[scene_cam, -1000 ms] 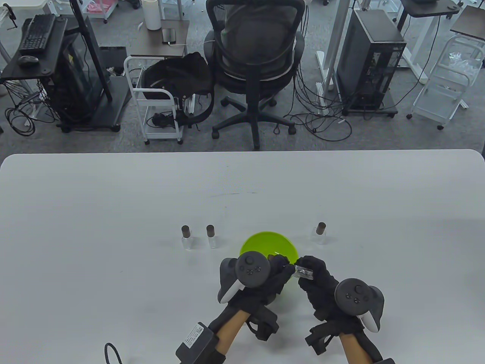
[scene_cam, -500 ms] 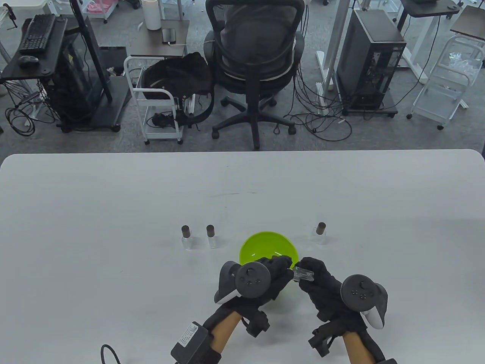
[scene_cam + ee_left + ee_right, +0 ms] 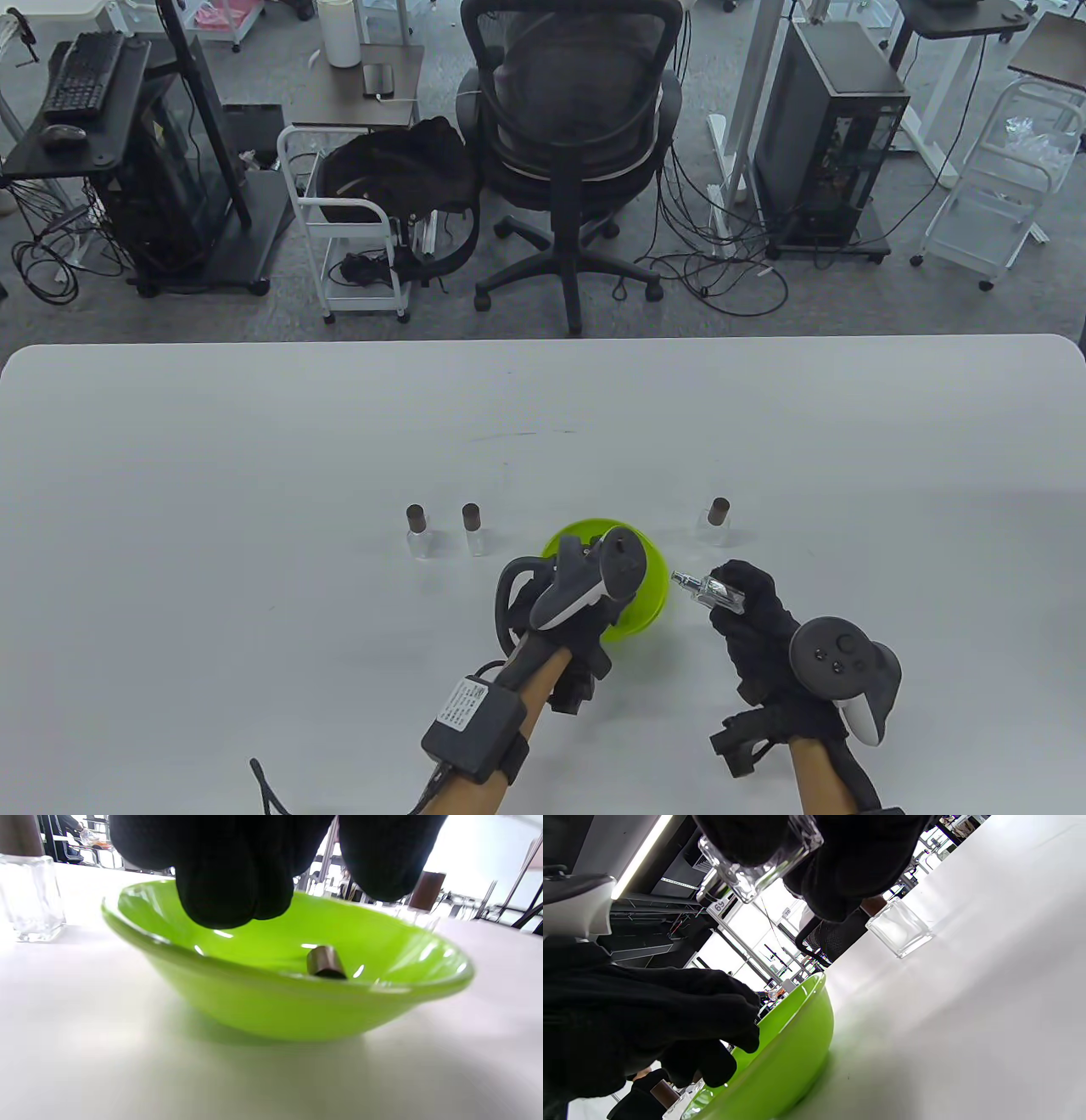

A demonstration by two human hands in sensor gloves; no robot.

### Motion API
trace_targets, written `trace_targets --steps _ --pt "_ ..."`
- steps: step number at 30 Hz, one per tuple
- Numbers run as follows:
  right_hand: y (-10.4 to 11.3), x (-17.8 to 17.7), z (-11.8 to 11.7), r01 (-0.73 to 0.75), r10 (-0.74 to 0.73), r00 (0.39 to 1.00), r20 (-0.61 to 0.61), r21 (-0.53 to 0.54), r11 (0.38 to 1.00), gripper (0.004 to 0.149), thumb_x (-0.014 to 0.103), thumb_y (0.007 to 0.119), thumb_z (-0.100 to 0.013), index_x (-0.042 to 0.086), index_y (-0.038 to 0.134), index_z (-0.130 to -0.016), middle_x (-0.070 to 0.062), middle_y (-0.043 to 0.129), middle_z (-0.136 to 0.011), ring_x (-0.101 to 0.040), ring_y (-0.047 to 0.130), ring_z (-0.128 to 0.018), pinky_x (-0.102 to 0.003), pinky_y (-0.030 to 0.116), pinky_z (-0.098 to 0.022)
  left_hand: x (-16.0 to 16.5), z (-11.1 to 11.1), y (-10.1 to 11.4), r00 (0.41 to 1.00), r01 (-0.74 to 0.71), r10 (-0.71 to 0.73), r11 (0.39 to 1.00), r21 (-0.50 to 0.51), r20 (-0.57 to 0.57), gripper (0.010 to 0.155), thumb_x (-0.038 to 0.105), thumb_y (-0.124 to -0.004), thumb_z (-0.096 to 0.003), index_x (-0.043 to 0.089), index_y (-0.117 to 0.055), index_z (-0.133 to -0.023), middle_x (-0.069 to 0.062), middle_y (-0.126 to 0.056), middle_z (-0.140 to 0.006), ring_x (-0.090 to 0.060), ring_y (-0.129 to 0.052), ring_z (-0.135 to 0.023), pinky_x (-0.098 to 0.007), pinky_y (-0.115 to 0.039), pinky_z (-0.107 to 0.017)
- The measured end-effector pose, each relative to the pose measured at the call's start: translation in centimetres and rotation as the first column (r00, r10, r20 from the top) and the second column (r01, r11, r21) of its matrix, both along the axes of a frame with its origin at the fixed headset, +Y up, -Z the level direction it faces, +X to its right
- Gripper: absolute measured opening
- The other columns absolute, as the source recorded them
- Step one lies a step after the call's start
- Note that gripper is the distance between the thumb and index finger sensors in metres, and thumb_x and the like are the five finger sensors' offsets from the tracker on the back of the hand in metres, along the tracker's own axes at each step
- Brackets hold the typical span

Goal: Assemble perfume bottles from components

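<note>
Three capped bottles [image 3: 417, 532] already stood on the counter [image 3: 254, 475] beyond the green bowl [image 3: 646, 604]. My right grip [image 3: 747, 611] clasped an uncapped bottle [image 3: 711, 593] beside the bowl. My left grip [image 3: 560, 594] hovered over the bowl, empty, fingertips [image 3: 229, 899] above the last cap [image 3: 324, 962].

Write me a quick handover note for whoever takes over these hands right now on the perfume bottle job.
Right hand: grips an uncapped glass bottle, raised just right of the green bowl.
Left hand: holds nothing, fingers hanging over the bowl, above the one brown cap lying inside.
Done: three capped bottles stand on the table, two left of the bowl and one to its right.
Left: pick the cap out of the bowl, fit it on the held bottle, then stand that bottle with the others.
</note>
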State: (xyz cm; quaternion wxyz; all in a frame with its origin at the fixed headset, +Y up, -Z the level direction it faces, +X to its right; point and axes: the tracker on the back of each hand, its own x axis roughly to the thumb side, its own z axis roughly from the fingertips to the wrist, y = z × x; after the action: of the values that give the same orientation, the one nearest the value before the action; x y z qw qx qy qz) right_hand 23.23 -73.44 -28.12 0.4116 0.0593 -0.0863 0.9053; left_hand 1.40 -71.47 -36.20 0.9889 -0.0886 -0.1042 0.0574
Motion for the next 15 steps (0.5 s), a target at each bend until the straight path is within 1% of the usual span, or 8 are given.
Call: trace_targets --steps 4,6,9,13,15 --pt "-0.1 0.5 -0.1 0.018 -0.018 1.000 0.016 -0.007 1.000 0.058 0.026 0.069 -0.055 0.012 0.043 -0.106 -0.014 0.069 -0.107 -0.032 0.092 -0.091 -0.047 0.080 -0.069 1.6 -1.1 -1.0 0.993 0.117 -0.118 0.992 -0.038 -0.028 0.070 0.053 -0.080 -0.0478 0.015 -0.067 -0.104 -0.004 -0.091 -0.091 -0.022 -0.100 -0.061 -0.032 -0.082 -0.050" --pt "-0.2 0.7 -0.1 0.026 -0.026 0.999 0.021 -0.010 1.000 0.058 0.026 0.069 -0.055 0.012 0.043 -0.106 -0.014 0.069 -0.107 -0.032 0.092 -0.091 -0.047 0.080 -0.069 2.1 -1.4 -1.4 0.987 0.154 -0.155 0.987 -0.049 -0.026 0.068 0.055 -0.079 -0.0472 0.016 -0.069 -0.102 -0.003 -0.092 -0.090 -0.022 -0.100 -0.063 -0.032 -0.081 -0.051" --pt "-0.4 0.8 -0.2 0.024 -0.024 0.999 0.027 -0.015 1.000 0.058 0.026 0.069 -0.055 0.012 0.043 -0.106 -0.014 0.069 -0.108 -0.032 0.092 -0.091 -0.047 0.080 -0.069 2.4 -1.6 -1.8 0.984 0.170 -0.172 0.984 -0.057 -0.044 0.064 0.055 -0.079 -0.0471 0.018 -0.073 -0.099 -0.003 -0.093 -0.088 -0.022 -0.099 -0.063 -0.033 -0.081 -0.052" --pt "-0.4 0.7 -0.1 0.018 -0.018 0.999 0.026 -0.018 1.000 0.058 0.026 0.069 -0.055 0.012 0.043 -0.106 -0.014 0.069 -0.107 -0.032 0.092 -0.091 -0.047 0.080 -0.069 2.6 -2.0 -2.5 0.978 0.196 -0.202 0.977 -0.088 -0.058 0.061 0.056 -0.078 -0.0478 0.021 -0.077 -0.097 -0.002 -0.094 -0.085 -0.023 -0.098 -0.064 -0.033 -0.080 -0.053" --pt "-0.4 0.7 -0.1 0.017 -0.017 1.000 0.025 -0.017 1.000 0.058 0.026 0.069 -0.055 0.011 0.043 -0.106 -0.014 0.069 -0.108 -0.032 0.092 -0.091 -0.047 0.080 -0.069 2.7 -2.1 -2.8 0.973 0.215 -0.220 0.973 -0.080 -0.063 0.058 0.055 -0.078 -0.0480 0.023 -0.079 -0.096 -0.002 -0.093 -0.083 -0.022 -0.098 -0.063 -0.033 -0.080 -0.053"
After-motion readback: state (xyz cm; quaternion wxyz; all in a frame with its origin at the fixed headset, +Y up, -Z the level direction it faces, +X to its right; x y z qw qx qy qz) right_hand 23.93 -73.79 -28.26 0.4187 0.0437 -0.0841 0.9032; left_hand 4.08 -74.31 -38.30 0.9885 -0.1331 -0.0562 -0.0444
